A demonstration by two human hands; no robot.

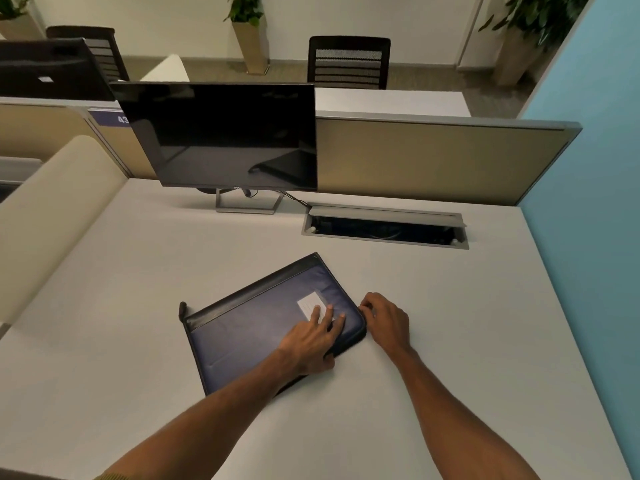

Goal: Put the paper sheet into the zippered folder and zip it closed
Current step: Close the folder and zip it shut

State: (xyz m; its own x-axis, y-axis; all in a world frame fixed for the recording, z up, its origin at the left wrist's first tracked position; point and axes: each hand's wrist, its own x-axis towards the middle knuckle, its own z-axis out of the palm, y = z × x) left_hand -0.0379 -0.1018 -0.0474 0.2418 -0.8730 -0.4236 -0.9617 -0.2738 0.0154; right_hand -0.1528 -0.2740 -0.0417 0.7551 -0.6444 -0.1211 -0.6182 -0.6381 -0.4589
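Note:
A dark blue zippered folder point(252, 323) with a black spine and a small white label lies flat and closed on the white desk point(450, 323). My left hand point(313, 336) rests flat on the folder's right end, fingers spread over the cover. My right hand point(386, 322) is at the folder's right corner, its fingertips curled against the zipper edge; the zipper pull is hidden under them. The paper sheet is not visible.
A dark monitor point(225, 136) stands at the back of the desk. To its right is an open cable tray point(384, 230). A beige partition point(433, 157) runs behind, a blue wall point(588, 168) on the right. Chairs and potted plants stand beyond.

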